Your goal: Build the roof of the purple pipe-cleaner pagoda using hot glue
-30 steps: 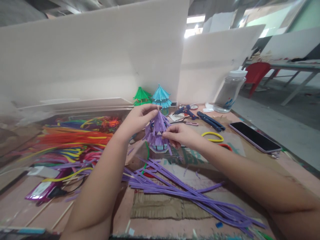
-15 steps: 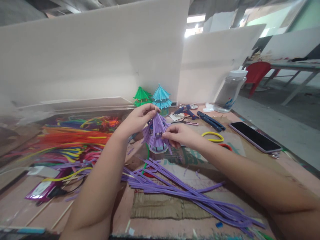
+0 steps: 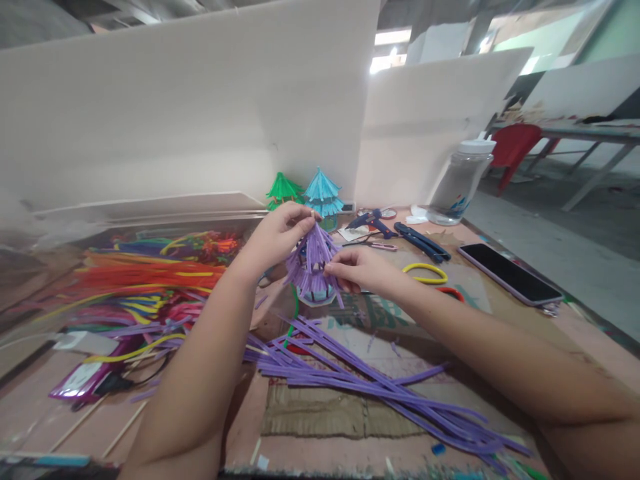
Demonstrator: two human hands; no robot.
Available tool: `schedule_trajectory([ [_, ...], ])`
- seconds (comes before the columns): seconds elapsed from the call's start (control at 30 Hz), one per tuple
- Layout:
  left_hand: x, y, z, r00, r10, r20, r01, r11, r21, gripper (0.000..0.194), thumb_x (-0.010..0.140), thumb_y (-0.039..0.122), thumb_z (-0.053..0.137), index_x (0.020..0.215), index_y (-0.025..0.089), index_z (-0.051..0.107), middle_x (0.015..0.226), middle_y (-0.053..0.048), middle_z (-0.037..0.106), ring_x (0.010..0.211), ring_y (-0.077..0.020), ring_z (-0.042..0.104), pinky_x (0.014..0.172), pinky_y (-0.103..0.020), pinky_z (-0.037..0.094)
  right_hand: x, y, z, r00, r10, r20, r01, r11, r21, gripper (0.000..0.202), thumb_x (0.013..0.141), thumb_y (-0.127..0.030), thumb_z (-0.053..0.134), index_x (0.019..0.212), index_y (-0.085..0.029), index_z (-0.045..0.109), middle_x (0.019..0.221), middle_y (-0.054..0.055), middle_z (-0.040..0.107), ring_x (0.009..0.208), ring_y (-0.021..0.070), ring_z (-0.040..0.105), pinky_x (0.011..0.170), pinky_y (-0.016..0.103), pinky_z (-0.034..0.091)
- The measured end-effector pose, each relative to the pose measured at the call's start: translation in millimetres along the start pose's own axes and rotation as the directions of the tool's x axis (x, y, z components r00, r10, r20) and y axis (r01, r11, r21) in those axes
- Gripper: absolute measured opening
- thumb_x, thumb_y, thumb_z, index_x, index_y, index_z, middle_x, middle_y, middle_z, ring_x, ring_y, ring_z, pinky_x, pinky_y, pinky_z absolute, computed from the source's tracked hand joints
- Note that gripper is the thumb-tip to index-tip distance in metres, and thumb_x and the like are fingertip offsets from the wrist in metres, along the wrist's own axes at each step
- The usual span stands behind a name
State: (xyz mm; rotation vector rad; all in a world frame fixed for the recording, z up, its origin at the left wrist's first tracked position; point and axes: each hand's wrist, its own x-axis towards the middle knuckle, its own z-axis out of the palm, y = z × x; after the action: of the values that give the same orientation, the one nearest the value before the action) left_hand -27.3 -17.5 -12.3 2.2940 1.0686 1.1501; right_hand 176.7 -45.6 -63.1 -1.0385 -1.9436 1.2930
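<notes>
One purple tower [image 3: 316, 250] is upright between left hand [image 3: 281, 237], pinching its tip, and right hand [image 3: 359, 269], pinching its side; behind the purple tower, green tower [image 3: 283, 187] and blue tower [image 3: 323, 189]; right of it, glue gun [image 3: 371, 219], then phone [image 3: 510, 273]; nearer than it, strips [image 3: 396, 393]

Spreads as a pinkish tabletop [image 3: 580, 327] across the lower part of the frame; bears a brown cardboard sheet [image 3: 320, 415] at lower centre, a clear bottle [image 3: 457, 187] with a white lid towards the upper right, a dark-screened phone [image 3: 510, 273] at right, two thin wooden sticks [image 3: 125, 429] and a magenta object [image 3: 83, 379] at lower left, and a small blue scrap [image 3: 439, 450] near the bottom edge, right of centre
</notes>
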Motion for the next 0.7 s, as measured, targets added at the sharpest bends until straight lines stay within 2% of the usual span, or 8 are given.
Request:
schedule_trajectory([
  [0.13, -1, 8, -0.5, 0.998, 0.010, -0.055, -0.006, 0.997, 0.082, 0.032, 0.091, 0.037, 0.056, 0.102, 0.014, 0.075, 0.103, -0.010, 0.071, 0.097, -0.0209, 0.064, 0.093, -0.034, 0.048, 0, 1, 2, 1.000, 0.002, -0.002, -0.002, 1.000, 0.013, 0.029, 0.087, -0.045, 0.059, 0.077, -0.018, 0.062, 0.049, -0.006, 0.055, 0.040, 0.0077, 0.046, 0.042, 0.021, 0.035],
  [0.3, -1, 6, 0.5, 0.988, -0.087, -0.128, 0.087, 0.996, -0.010, 0.034, 0.091, 0.038, 0.056, 0.109, 0.016, 0.072, 0.103, -0.007, 0.074, 0.094, -0.0201, 0.067, 0.087, -0.031, 0.051, -3, -8, -7, 1.000, 0.018, -0.013, -0.019, 0.996, -0.083, 0.032, 0.088, -0.046, 0.058, 0.072, -0.019, 0.060, 0.049, -0.005, 0.056, 0.042, 0.0086, 0.048, 0.044, 0.022, 0.037],
  [0.4, -2, 4, 0.4, 0.976, -0.136, -0.172, 0.129, 0.990, -0.052, 0.028, 0.085, 0.038, 0.063, 0.101, 0.016, 0.072, 0.099, -0.006, 0.075, 0.091, -0.0199, 0.068, 0.084, -0.031, 0.051, -6, -15, -20, 0.999, 0.003, -0.043, -0.011, 0.982, -0.190, 0.032, 0.090, -0.046, 0.056, 0.073, -0.019, 0.062, 0.051, -0.003, 0.057, 0.045, 0.0099, 0.051, 0.047, 0.023, 0.041],
  [0.53, -2, 4, -0.2, 0.951, -0.190, -0.246, 0.183, 0.982, -0.051, 0.025, 0.080, 0.041, 0.069, 0.085, 0.016, 0.068, 0.084, -0.005, 0.074, 0.079, -0.0186, 0.066, 0.073, -0.030, 0.050, -9, -20, -33, 0.980, -0.114, -0.162, 0.049, 0.931, -0.362, 0.033, 0.092, -0.046, 0.054, 0.077, -0.019, 0.065, 0.056, -0.001, 0.060, 0.052, 0.0114, 0.054, 0.053, 0.025, 0.040],
  [0.6, -2, 4, -0.6, 0.941, -0.195, -0.275, 0.200, 0.980, -0.013, 0.030, 0.080, 0.046, 0.069, 0.082, 0.016, 0.066, 0.078, -0.004, 0.071, 0.073, -0.0176, 0.063, 0.069, -0.029, 0.047, -11, -19, -39, 0.958, -0.186, -0.219, 0.056, 0.868, -0.493, 0.035, 0.093, -0.047, 0.053, 0.077, -0.019, 0.067, 0.061, 0.000, 0.063, 0.056, 0.0123, 0.055, 0.056, 0.026, 0.037],
  [0.7, -2, 5, -0.2, 0.951, -0.172, -0.257, 0.193, 0.980, 0.056, 0.036, 0.084, 0.052, 0.063, 0.084, 0.016, 0.066, 0.080, -0.005, 0.071, 0.075, -0.0181, 0.063, 0.071, -0.029, 0.047, -13, -17, -49, 0.919, -0.292, -0.266, 0.057, 0.765, -0.642, 0.029, 0.094, -0.043, 0.054, 0.090, -0.020, 0.071, 0.070, 0.002, 0.068, 0.063, 0.0145, 0.058, 0.060, 0.028, 0.036],
])
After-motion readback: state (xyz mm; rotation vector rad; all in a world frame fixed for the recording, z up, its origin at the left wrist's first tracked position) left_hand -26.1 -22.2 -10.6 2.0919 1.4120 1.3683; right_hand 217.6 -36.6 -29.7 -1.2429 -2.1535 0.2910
